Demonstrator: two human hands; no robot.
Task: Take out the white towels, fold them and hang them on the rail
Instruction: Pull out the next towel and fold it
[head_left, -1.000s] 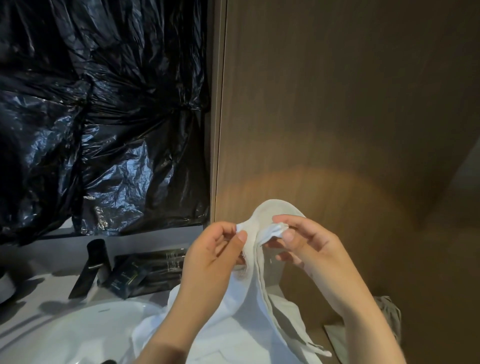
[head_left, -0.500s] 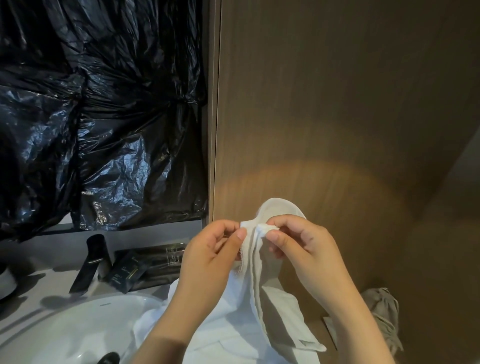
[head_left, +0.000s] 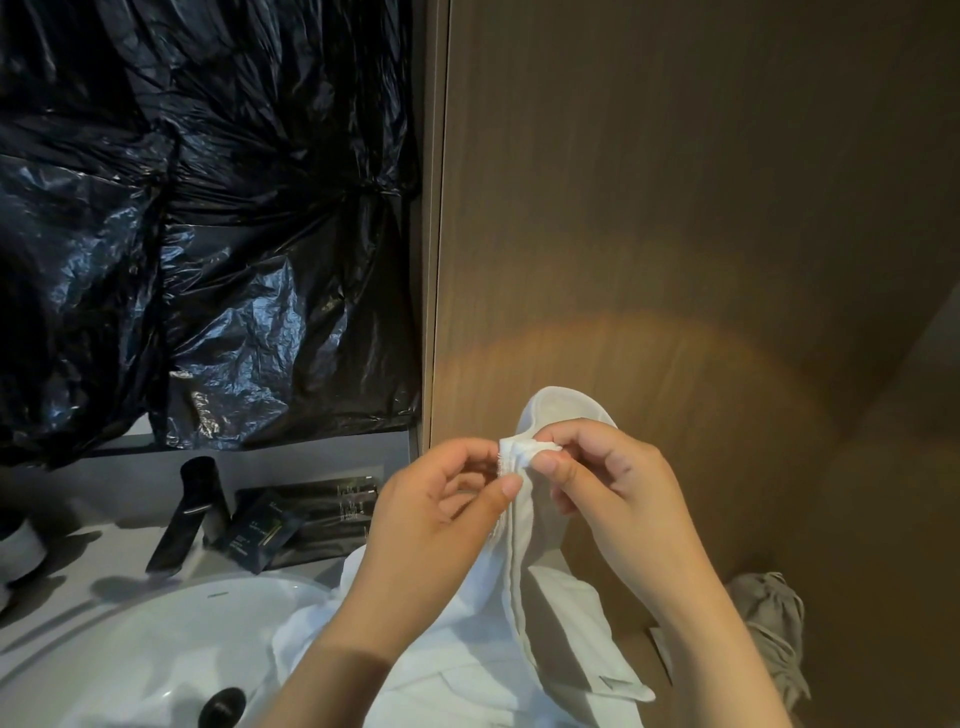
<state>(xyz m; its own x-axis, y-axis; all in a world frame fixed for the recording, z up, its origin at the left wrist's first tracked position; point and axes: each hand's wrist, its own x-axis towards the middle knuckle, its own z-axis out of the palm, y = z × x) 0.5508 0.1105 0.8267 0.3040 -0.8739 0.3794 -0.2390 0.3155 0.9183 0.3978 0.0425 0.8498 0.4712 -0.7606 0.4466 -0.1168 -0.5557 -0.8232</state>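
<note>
Right hand (head_left: 613, 493) moved in | both hands pinch white towel (head_left: 524, 525) edge with left hand (head_left: 441, 519) | sink (head_left: 119, 654) below

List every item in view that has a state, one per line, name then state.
white towel: bunched, top corners pinched together and held up, rest draped down toward the basin
left hand: pinching the towel's edge
right hand: pinching the towel's corner
basin: no water seen, drain stopper in place
faucet: off, no water running
black plastic sheeting: crumpled, covering the wall
grey cloth: crumpled at lower right
</note>
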